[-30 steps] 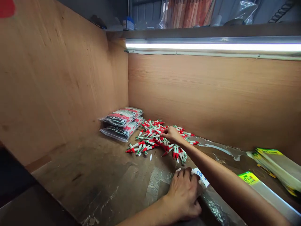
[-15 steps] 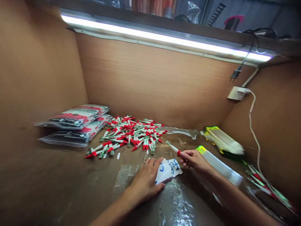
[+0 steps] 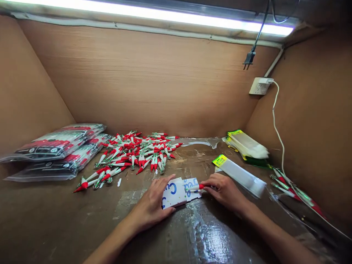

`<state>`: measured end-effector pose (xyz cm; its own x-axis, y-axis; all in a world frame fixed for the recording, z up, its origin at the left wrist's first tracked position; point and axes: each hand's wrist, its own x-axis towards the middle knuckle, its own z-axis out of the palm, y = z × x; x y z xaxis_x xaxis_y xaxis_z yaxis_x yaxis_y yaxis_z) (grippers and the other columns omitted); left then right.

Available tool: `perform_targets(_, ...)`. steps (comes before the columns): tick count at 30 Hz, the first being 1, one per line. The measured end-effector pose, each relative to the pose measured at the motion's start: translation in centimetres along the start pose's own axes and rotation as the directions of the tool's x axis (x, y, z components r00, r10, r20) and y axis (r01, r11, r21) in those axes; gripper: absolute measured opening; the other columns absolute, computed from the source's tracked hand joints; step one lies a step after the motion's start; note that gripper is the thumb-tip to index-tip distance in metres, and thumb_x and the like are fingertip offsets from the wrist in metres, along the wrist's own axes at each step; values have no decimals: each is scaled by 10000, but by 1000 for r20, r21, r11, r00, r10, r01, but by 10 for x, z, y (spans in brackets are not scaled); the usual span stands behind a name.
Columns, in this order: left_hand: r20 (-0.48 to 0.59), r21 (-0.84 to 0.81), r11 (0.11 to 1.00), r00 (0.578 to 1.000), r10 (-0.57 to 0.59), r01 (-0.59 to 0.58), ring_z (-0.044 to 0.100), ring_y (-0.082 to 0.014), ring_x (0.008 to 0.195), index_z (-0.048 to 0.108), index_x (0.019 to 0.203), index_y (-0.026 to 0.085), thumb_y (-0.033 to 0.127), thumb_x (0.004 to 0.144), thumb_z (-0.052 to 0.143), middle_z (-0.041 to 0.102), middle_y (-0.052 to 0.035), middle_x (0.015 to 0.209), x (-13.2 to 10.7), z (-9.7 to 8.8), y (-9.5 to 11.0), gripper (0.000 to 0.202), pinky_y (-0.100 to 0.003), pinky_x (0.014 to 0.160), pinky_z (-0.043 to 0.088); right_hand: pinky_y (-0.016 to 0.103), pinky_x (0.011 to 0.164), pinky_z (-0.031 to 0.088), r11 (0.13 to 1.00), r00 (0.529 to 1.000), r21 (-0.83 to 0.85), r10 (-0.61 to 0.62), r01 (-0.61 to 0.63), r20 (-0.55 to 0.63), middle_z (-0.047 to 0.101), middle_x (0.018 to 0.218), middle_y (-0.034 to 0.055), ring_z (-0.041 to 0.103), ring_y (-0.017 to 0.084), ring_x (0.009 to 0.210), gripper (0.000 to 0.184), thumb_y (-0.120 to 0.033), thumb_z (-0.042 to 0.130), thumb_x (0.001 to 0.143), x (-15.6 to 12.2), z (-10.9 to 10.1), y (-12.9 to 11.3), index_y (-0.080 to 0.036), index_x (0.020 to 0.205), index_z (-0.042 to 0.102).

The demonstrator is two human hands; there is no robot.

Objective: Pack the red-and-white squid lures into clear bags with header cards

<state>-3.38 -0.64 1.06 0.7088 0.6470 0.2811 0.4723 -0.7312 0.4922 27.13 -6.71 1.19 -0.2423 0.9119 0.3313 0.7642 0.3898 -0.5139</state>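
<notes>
My left hand [image 3: 154,200] grips a small white cardboard box [image 3: 176,191] with blue handwriting, thumb along the near side and fingers over its left end. The box rests on the table, with a lower flap at its right end. Between thumb and fingers, my right hand [image 3: 222,189] pinches a red-and-white squid jig [image 3: 194,187] by its red end. The jig's other end points left over the flap; whether it touches the card I cannot tell. Beyond my hands lies a heap of similar jigs [image 3: 140,150] with green spiky ends.
Filled plastic packs [image 3: 55,146] are stacked at the left. On the right lie a clear sleeve with a yellow header [image 3: 242,176], a pile of similar sleeves [image 3: 247,145] and several packed jigs [image 3: 288,190]. A white cable [image 3: 277,124] and a black plug [image 3: 249,58] hang there.
My right hand has brought the jig left and down, from beside the box to over its flap, and turned it nearly level. My left hand stays on the box. The camera view has shifted.
</notes>
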Motion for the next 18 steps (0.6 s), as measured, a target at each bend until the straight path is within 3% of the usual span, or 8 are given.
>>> perform_targets(4, 15, -41, 999, 1000, 27, -26, 464, -278, 1280, 242, 1524, 324, 203, 715, 736, 467, -48, 1460, 1, 2, 12, 956, -444, 1116, 366, 307, 736, 429, 991, 996, -95, -90, 90, -5, 687, 883, 56, 583, 213, 864, 171, -310, 586, 963, -4, 26, -23, -263, 1021, 739)
perform_targets(9, 23, -71, 997, 999, 28, -27, 486, -280, 1230, 232, 1529, 339, 193, 683, 751, 509, -48, 1400, 0, -3, 16, 1003, -435, 1073, 396, 305, 694, 399, 975, 977, -104, -186, 197, 105, 666, 818, 38, 550, 200, 813, 165, -277, 580, 966, -2, 43, -30, -277, 934, 742)
perform_targets(12, 41, -70, 997, 998, 45, -42, 493, -281, 1202, 221, 1531, 352, 200, 667, 766, 523, -38, 1379, -2, -5, 14, 1033, -431, 1058, 398, 300, 687, 395, 972, 967, -90, -199, 215, 161, 666, 843, 36, 559, 197, 817, 195, -256, 555, 974, -1, 38, -31, -284, 941, 744)
perform_targets(16, 62, -66, 996, 996, 57, -53, 487, -285, 1213, 213, 1531, 339, 264, 669, 793, 504, -47, 1402, -5, -5, 9, 1042, -424, 1062, 391, 272, 721, 435, 981, 943, 57, -195, 186, 270, 679, 918, 31, 609, 181, 841, 185, -265, 559, 970, 10, 20, -35, -282, 977, 743)
perform_targets(18, 81, -52, 997, 995, 54, -50, 488, -293, 1217, 249, 1518, 325, 311, 667, 808, 499, -59, 1401, -5, -4, 8, 1018, -428, 1063, 393, 263, 697, 443, 987, 961, 83, -151, 135, 231, 679, 862, 29, 621, 170, 783, 203, -302, 553, 975, 30, 11, -38, -258, 945, 749)
